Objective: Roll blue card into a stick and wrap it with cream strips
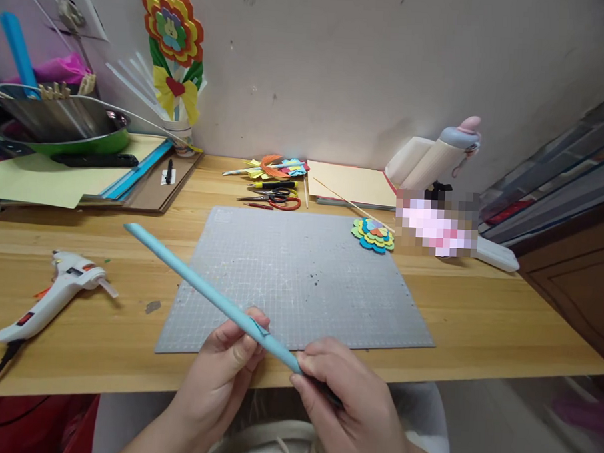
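Both hands are busy from where I stand: the left hand point(226, 360) pinches a slim light-blue tube that looks like rolled paper point(194, 282) between thumb and fingers, and the right hand point(349, 389) is closed around its near right end. Something dark point(329, 393) shows beneath that right hand, and I can't tell what it is. The tube is held up off the wooden table point(401, 364), slanting from the near right to the far left, above the left part of a grey gridded cutting mat point(290, 279).

I'd expect it to weigh next to nothing, dry and not slippery, fairly stiff along its length but easily dented by a hard squeeze. A small loose flap of the same blue point(258, 327) lifts beside the left fingers; that seam looks the weak spot, where the roll might spring open. Best to hold it lightly there, pressing the flap round the curve, with the other hand steadying the near end
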Action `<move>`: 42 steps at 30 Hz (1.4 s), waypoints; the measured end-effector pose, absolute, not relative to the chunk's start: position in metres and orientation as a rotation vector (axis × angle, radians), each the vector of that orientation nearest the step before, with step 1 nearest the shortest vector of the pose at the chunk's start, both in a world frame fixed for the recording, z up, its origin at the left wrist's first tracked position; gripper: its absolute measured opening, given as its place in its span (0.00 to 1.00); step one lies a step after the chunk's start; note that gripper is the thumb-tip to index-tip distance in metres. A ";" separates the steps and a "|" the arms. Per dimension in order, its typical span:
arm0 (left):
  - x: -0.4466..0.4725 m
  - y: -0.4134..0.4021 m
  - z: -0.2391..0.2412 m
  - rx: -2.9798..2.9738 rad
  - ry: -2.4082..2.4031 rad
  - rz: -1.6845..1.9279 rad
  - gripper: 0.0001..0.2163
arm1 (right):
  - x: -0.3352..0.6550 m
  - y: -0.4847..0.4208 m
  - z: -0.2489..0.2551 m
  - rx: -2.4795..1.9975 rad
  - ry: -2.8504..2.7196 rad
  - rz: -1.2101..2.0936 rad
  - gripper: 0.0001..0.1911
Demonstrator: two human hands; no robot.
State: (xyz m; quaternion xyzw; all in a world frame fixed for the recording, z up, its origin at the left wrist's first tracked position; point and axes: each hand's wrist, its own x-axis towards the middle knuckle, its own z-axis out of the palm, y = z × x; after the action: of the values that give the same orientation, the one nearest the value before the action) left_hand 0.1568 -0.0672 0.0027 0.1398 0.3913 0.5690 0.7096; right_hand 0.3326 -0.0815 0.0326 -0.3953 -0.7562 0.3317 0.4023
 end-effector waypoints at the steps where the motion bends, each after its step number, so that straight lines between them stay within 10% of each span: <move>1: 0.157 -0.067 0.003 0.294 0.877 1.270 0.08 | 0.333 -0.082 0.033 -0.992 -1.943 0.782 0.10; 15: 0.160 -0.068 0.005 0.326 0.858 1.229 0.08 | 0.335 -0.081 0.040 -1.067 -2.078 0.401 0.09; 42: 0.154 -0.068 0.013 0.590 0.906 1.226 0.10 | 0.323 -0.086 0.021 -1.026 -1.319 1.517 0.11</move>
State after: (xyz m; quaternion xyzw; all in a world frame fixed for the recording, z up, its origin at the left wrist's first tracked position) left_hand 0.1539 -0.0685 0.0126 0.2633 0.4043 0.5469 0.6842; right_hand 0.3231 -0.0864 0.0211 -0.4108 -0.5281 0.6076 0.4280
